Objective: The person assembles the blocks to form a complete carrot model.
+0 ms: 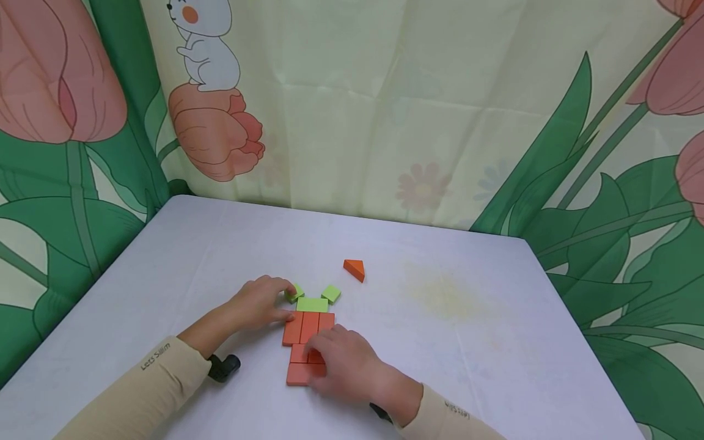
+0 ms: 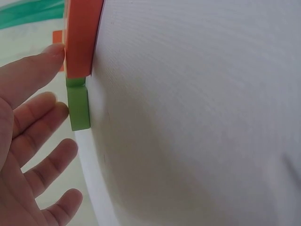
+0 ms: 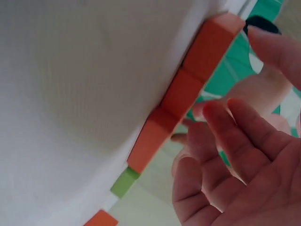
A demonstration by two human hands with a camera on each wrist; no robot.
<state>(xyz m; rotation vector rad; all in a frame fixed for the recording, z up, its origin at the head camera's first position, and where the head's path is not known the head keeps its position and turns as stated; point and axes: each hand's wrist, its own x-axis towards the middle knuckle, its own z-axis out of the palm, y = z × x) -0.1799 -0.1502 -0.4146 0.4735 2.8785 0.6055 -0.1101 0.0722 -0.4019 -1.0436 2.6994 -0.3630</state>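
Flat orange blocks (image 1: 310, 325) lie edge to edge on the table, with a bright green oblong block (image 1: 311, 305) above them. My left hand (image 1: 261, 304) has its fingertips at the left green block (image 1: 299, 294) and its thumb at the upper left orange block (image 2: 80, 42). Its other fingers are spread apart in the left wrist view. Over the lower orange blocks, my right hand (image 1: 352, 365) hovers with loosely bent fingers, partly hiding them. The right thumb is close to the bottom orange block (image 3: 211, 47). Neither hand grips a block.
A second small green block (image 1: 331, 294) sits at the right corner of the green oblong. Farther back lies an orange triangular block (image 1: 355, 269). The white-covered table (image 1: 467, 354) meets a flower-printed curtain (image 1: 352, 122) at the back.
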